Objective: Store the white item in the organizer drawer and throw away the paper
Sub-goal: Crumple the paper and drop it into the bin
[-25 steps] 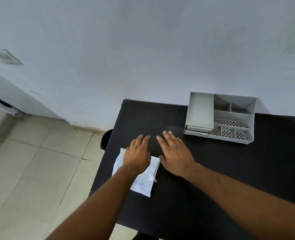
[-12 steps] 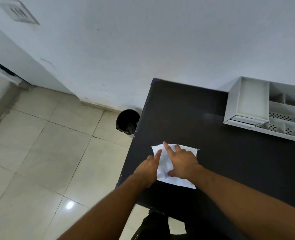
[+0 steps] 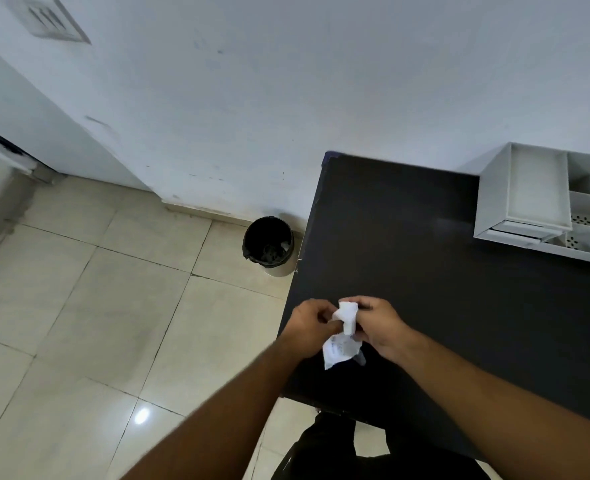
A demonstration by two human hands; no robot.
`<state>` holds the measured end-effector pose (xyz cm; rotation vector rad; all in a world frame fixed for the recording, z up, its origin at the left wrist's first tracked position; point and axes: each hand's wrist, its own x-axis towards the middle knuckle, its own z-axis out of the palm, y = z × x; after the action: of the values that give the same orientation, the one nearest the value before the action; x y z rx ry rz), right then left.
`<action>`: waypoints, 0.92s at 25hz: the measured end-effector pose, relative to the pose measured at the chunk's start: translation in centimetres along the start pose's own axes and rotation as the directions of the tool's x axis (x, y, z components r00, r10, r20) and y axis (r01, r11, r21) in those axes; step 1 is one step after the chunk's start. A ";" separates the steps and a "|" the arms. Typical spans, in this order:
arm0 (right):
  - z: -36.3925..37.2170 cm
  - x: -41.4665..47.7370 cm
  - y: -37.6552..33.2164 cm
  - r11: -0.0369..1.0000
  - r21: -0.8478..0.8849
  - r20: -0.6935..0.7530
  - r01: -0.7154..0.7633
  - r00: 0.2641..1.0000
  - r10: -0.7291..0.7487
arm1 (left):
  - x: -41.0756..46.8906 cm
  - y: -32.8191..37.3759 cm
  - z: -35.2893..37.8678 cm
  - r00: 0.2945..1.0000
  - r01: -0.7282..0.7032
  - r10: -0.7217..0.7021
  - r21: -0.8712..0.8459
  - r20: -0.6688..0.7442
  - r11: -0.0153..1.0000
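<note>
A crumpled white paper (image 3: 342, 337) hangs between my two hands above the left front part of the black table (image 3: 425, 271). My left hand (image 3: 309, 327) grips its left side and my right hand (image 3: 380, 329) grips its right side; both are closed on it. The paper's lower end dangles loose with faint print on it. The grey organizer (image 3: 543, 213) with its compartments and a drawer at its front stands at the back right of the table, far from both hands. Whether the white item is inside the paper cannot be seen.
A small bin with a black liner (image 3: 268, 245) stands on the tiled floor just left of the table, near the wall. The table's left edge runs right beside my left hand. My dark-clothed legs show below the table's front edge.
The paper lay flat on the table under my hands; now both hands have lifted and bunched it up. The view has swung left, showing the bin.
</note>
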<state>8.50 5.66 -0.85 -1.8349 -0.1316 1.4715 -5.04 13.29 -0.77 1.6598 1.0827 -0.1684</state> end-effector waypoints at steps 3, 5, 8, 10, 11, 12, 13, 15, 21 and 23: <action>1.0 -2.7 -1.8 0.967 0.249 0.176 -0.056 0.984 0.012 | -0.9 0.2 -1.8 0.999 0.020 -0.023 -0.062 -0.041 0.998; 0.7 -4.4 -2.4 0.948 0.311 0.301 -0.064 0.953 -0.034 | -1.9 0.2 -2.1 0.991 0.019 -0.032 -0.099 -0.128 0.995; 0.2 -6.3 -1.8 0.990 0.125 0.350 0.060 0.931 -0.100 | -4.2 0.8 -1.4 0.976 -0.022 -0.002 -0.108 -0.216 0.994; -0.1 -7.4 -0.9 0.971 -0.096 0.301 0.218 0.936 -0.180 | -5.8 1.1 -0.3 0.971 -0.043 0.020 -0.090 -0.240 0.995; -0.2 -8.0 -0.5 0.943 -0.180 0.292 0.280 0.931 -0.221 | -6.6 1.3 0.2 0.970 -0.038 0.015 -0.092 -0.243 0.995; -0.4 -8.5 -0.1 0.911 -0.242 0.295 0.334 0.920 -0.259 | -7.5 1.4 0.5 0.971 -0.027 0.001 -0.105 -0.240 0.994; -0.6 -8.8 0.4 0.879 -0.285 0.309 0.382 0.905 -0.292 | -8.5 1.5 0.8 0.974 -0.015 -0.013 -0.119 -0.227 0.993; -0.9 -9.2 1.5 0.836 -0.350 0.357 0.422 0.885 -0.298 | -10.5 1.2 0.9 0.986 0.016 -0.041 -0.154 -0.160 0.988; 1.0 -11.4 4.9 0.754 -0.469 0.351 0.460 0.880 -0.318 | -15.7 -1.9 1.5 0.991 0.009 -0.038 -0.224 -0.127 0.975; 2.5 -12.0 5.1 0.693 -0.545 0.320 0.471 0.881 -0.348 | -17.0 -3.3 1.3 0.972 0.022 -0.072 -0.214 -0.225 0.977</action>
<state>0.51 -2.91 5.43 -1.9518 -1.1759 1.3526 -16.64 2.65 6.60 1.4881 1.2702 0.1099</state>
